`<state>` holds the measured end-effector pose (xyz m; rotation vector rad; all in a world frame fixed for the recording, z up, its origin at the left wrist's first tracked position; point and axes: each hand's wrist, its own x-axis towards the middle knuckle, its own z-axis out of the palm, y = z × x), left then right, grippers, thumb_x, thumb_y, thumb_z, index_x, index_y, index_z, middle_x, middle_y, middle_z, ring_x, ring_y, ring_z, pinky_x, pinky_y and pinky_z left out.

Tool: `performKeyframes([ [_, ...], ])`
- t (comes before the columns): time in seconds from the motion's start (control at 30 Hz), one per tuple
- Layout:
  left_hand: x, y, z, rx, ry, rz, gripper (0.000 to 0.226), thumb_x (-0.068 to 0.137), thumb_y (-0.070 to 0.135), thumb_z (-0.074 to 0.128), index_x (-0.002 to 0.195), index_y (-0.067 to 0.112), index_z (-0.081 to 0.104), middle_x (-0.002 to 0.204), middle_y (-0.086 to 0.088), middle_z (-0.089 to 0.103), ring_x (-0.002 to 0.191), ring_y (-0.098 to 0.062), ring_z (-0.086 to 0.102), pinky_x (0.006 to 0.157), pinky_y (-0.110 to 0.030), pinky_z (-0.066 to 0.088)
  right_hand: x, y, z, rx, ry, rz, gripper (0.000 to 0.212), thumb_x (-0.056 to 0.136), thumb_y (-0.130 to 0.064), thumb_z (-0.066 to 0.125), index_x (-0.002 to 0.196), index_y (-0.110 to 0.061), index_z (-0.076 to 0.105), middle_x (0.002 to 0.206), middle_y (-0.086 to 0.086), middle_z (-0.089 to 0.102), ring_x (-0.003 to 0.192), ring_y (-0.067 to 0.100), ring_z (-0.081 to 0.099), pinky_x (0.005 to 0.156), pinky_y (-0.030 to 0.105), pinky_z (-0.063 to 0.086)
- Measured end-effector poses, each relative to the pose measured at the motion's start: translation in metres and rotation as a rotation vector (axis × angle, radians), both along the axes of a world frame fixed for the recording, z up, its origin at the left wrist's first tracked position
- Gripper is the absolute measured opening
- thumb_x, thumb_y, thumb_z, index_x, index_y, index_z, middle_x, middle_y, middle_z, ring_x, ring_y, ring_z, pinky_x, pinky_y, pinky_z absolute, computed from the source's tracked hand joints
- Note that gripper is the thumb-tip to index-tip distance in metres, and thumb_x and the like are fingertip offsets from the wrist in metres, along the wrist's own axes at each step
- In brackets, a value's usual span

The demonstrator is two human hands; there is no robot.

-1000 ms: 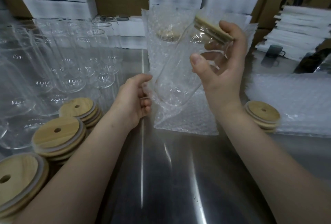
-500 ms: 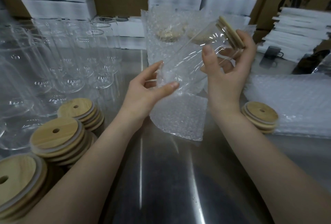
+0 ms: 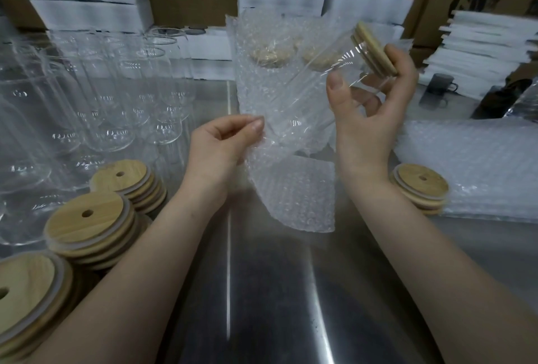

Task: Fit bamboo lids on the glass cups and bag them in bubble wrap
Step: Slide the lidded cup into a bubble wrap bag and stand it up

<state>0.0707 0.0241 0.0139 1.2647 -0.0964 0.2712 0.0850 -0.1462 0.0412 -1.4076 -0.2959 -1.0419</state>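
Holding one cup (image 3: 334,64), one bag (image 3: 291,189)

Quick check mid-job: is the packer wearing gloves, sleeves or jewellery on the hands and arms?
No gloves on the left hand or the right hand. The left forearm and right forearm are bare to the frame edge, with no sleeve or cuff in view. No watch, ring or bracelet shows. The thumbnails look short and plain.

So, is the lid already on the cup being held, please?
On: the bamboo lid caps the tilted glass cup in the right hand.
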Motion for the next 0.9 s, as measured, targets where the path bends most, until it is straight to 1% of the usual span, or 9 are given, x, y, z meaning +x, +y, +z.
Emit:
performKeyframes([
  [0.13, -0.004, -0.001, 0.002, 0.063, 0.021, -0.018, 0.013, 0.091, 0.025, 0.067, 0.09, 0.022, 0.08, 0.098, -0.006, 0.075, 0.097, -0.026, 0.066, 0.102, -0.059, 0.044, -0.001, 0.001, 0.003, 0.031, 0.025, 0.009, 0.063, 0.085, -0.029, 0.075, 0.135, -0.016, 0.04, 0.123, -0.007, 0.044, 0.097, -0.007, 0.055, 0.076, 0.019, 0.052],
  [0.23, -0.005, -0.001, 0.002, 0.093, 0.03, 0.006, 0.016, 0.094, 0.027, 0.064, 0.092, 0.025, 0.08, 0.104, -0.002, 0.076, 0.102, -0.021, 0.068, 0.101, -0.056, 0.047, -0.002, -0.001, 0.005, 0.049, 0.049, 0.024, 0.059, 0.083, -0.031, 0.076, 0.13, -0.024, 0.042, 0.126, 0.004, 0.048, 0.105, 0.02, 0.058, 0.081, 0.042, 0.057],
  [0.27, -0.005, -0.001, 0.002, 0.077, 0.035, 0.014, 0.015, 0.094, 0.027, 0.065, 0.094, 0.023, 0.08, 0.106, -0.003, 0.076, 0.106, -0.023, 0.068, 0.102, -0.057, 0.047, -0.003, -0.001, 0.005, 0.04, 0.052, 0.023, 0.058, 0.082, -0.031, 0.077, 0.129, -0.024, 0.042, 0.126, 0.004, 0.048, 0.106, 0.022, 0.058, 0.082, 0.043, 0.057],
  [0.37, -0.005, -0.005, 0.003, -0.014, 0.048, 0.003, 0.027, 0.09, 0.029, 0.069, 0.108, 0.01, 0.075, 0.115, -0.015, 0.072, 0.115, -0.033, 0.064, 0.106, -0.057, 0.044, -0.005, 0.001, 0.006, 0.027, 0.052, 0.015, 0.055, 0.081, -0.033, 0.077, 0.125, -0.028, 0.045, 0.118, -0.007, 0.049, 0.097, 0.0, 0.057, 0.077, 0.027, 0.055],
  [0.47, -0.011, -0.007, 0.007, -0.013, 0.022, -0.068, 0.05, 0.08, 0.04, 0.074, 0.116, 0.005, 0.071, 0.118, -0.018, 0.07, 0.113, -0.03, 0.064, 0.105, -0.048, 0.045, -0.008, 0.001, 0.007, 0.017, 0.056, 0.017, 0.054, 0.08, -0.036, 0.076, 0.124, -0.03, 0.045, 0.122, 0.001, 0.051, 0.105, 0.018, 0.058, 0.077, 0.038, 0.058],
  [0.57, -0.017, -0.005, 0.009, 0.165, -0.041, -0.197, 0.065, 0.074, 0.029, 0.083, 0.134, 0.018, 0.061, 0.132, -0.001, 0.065, 0.124, -0.018, 0.059, 0.109, -0.039, 0.045, -0.01, 0.001, 0.008, 0.024, 0.075, 0.02, 0.056, 0.079, -0.04, 0.075, 0.125, -0.031, 0.045, 0.121, 0.005, 0.052, 0.103, 0.03, 0.06, 0.074, 0.051, 0.057],
  [0.73, -0.02, -0.011, 0.007, 0.558, -0.16, -0.201, 0.095, 0.077, 0.001, 0.081, 0.153, 0.031, 0.032, 0.154, 0.015, 0.038, 0.14, 0.004, 0.035, 0.119, -0.029, 0.03, -0.011, 0.002, 0.008, 0.021, 0.095, 0.014, 0.054, 0.077, -0.045, 0.073, 0.122, -0.035, 0.045, 0.116, 0.002, 0.054, 0.104, 0.032, 0.059, 0.075, 0.054, 0.056],
  [0.83, -0.018, -0.012, 0.003, 0.608, -0.212, -0.123, 0.095, 0.078, 0.005, 0.081, 0.153, 0.034, 0.031, 0.153, 0.016, 0.036, 0.138, 0.011, 0.031, 0.111, -0.011, 0.029, -0.011, 0.003, 0.009, 0.022, 0.11, 0.032, 0.049, 0.077, -0.045, 0.073, 0.116, -0.042, 0.044, 0.122, 0.009, 0.055, 0.102, 0.037, 0.061, 0.075, 0.055, 0.055],
  [0.9, -0.017, -0.012, 0.001, 0.603, -0.216, -0.111, 0.095, 0.076, 0.01, 0.084, 0.152, 0.037, 0.033, 0.153, 0.017, 0.037, 0.138, 0.01, 0.032, 0.116, -0.018, 0.029, -0.01, 0.001, 0.01, 0.026, 0.116, 0.046, 0.049, 0.077, -0.045, 0.073, 0.117, -0.042, 0.045, 0.123, 0.011, 0.054, 0.105, 0.039, 0.059, 0.077, 0.057, 0.054],
])
